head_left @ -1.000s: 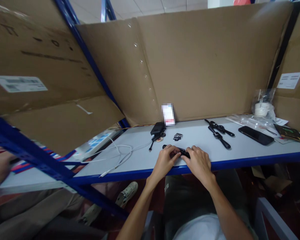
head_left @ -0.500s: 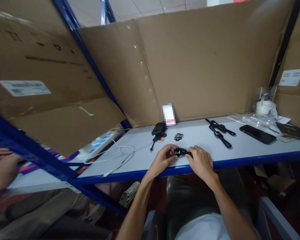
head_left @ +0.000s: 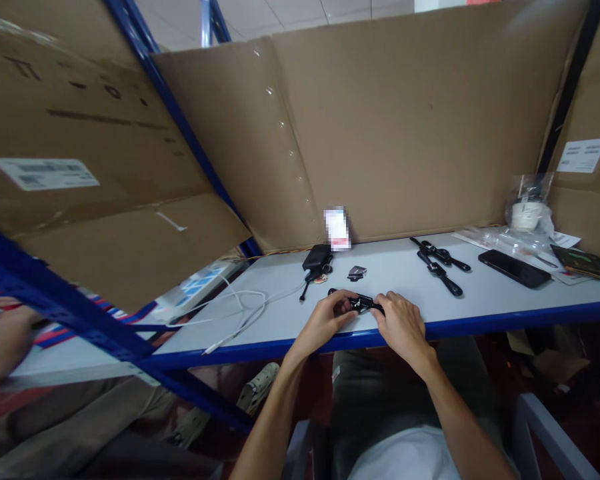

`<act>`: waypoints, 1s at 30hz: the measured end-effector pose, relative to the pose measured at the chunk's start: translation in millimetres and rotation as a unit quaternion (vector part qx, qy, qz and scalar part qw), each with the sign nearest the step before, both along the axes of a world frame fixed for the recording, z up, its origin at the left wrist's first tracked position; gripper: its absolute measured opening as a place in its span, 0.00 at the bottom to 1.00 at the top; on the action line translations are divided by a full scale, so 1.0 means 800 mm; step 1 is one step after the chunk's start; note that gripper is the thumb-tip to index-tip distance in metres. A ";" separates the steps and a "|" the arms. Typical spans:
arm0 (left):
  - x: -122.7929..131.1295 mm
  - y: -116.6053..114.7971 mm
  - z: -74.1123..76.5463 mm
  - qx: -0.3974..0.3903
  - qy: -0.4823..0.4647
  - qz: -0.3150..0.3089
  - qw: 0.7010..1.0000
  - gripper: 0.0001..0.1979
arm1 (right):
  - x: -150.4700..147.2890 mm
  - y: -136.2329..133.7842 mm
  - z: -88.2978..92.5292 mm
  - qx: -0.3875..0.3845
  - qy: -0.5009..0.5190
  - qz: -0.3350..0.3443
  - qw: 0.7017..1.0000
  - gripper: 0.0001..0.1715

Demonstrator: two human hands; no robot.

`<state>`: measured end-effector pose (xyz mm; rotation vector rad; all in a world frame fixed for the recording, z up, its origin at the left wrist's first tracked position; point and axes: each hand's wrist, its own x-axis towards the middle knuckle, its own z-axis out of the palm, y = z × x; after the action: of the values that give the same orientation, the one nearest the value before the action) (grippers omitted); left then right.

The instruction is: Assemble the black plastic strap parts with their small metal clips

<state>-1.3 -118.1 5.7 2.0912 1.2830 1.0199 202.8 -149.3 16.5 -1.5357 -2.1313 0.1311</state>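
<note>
Both hands hold a black spokeshave (head_left: 363, 303) just above the front edge of the grey table. My left hand (head_left: 329, 313) is closed around its left side, and a handle end pokes out beyond the fingers. Gripped in my right hand (head_left: 399, 319) is the other handle, fingers curled over it. Shiny metal shows at the middle of the tool, between the hands. Behind it lie a few small loose dark and metallic pieces (head_left: 357, 273). To the right, more black two-handled spokeshaves (head_left: 440, 272) rest on the table.
A black power bank (head_left: 317, 257) with keys and white cables (head_left: 245, 307) lies left, near a power strip (head_left: 205, 287). A phone (head_left: 514, 268) and a bagged cup (head_left: 527, 215) are right. Cardboard (head_left: 405, 133) stands behind. Another person's hand (head_left: 5, 347) is far left.
The spokeshave has shifted slightly, and its left handle end now shows past my left fingers. Both hands keep their hold.
</note>
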 end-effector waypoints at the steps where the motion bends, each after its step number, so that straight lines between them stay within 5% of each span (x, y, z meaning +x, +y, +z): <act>1: 0.000 0.000 0.000 -0.005 0.000 -0.001 1.000 0.16 | 0.000 0.000 0.000 0.000 0.000 0.001 1.000 0.09; 16: 0.003 -0.003 0.001 0.007 0.015 0.019 1.000 0.19 | 0.002 -0.003 0.004 -0.003 -0.003 0.008 1.000 0.09; 24: 0.010 -0.005 0.004 0.086 0.048 0.013 0.995 0.15 | 0.001 -0.001 0.002 -0.001 -0.005 0.006 1.000 0.10; 30: 0.021 -0.007 -0.001 0.113 0.080 0.131 0.982 0.10 | 0.000 -0.002 0.001 0.011 -0.004 0.002 1.000 0.08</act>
<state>15.6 -123.6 4.7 2.2539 1.6229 1.1761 202.7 -150.5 17.3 -1.5215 -2.1358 0.1016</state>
